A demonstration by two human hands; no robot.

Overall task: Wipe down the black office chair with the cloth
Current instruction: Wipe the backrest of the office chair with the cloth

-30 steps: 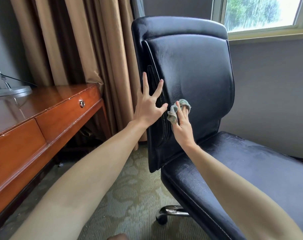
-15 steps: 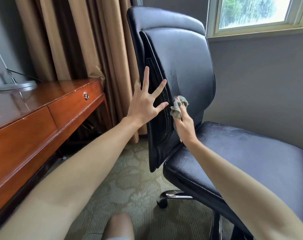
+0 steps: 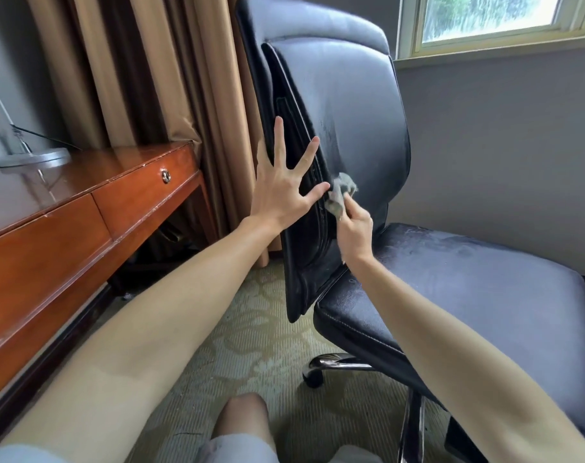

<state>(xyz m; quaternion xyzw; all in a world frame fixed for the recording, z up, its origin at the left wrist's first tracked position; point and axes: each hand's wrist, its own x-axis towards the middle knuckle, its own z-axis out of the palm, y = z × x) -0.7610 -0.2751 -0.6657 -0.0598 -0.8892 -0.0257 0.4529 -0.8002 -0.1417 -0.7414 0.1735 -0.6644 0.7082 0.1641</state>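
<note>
Chair wipe, 2 hands, 1 cloth.
L hand (image 3: pixel 281 192) splayed flat on the black office chair (image 3: pixel 348 128) backrest edge; R hand (image 3: pixel 354 228) grip pinches gray cloth (image 3: pixel 340 192) against backrest, beside 1 desk (image 3: pixel 84 208).

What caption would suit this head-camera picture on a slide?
Left hand braces the black office chair backrest while the right hand rubs a grey cloth along its side seam.

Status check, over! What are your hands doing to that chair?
Left hand open, braced flat on chair back. Right hand pinching grey cloth against the backrest's side edge. Nothing in the way.
</note>
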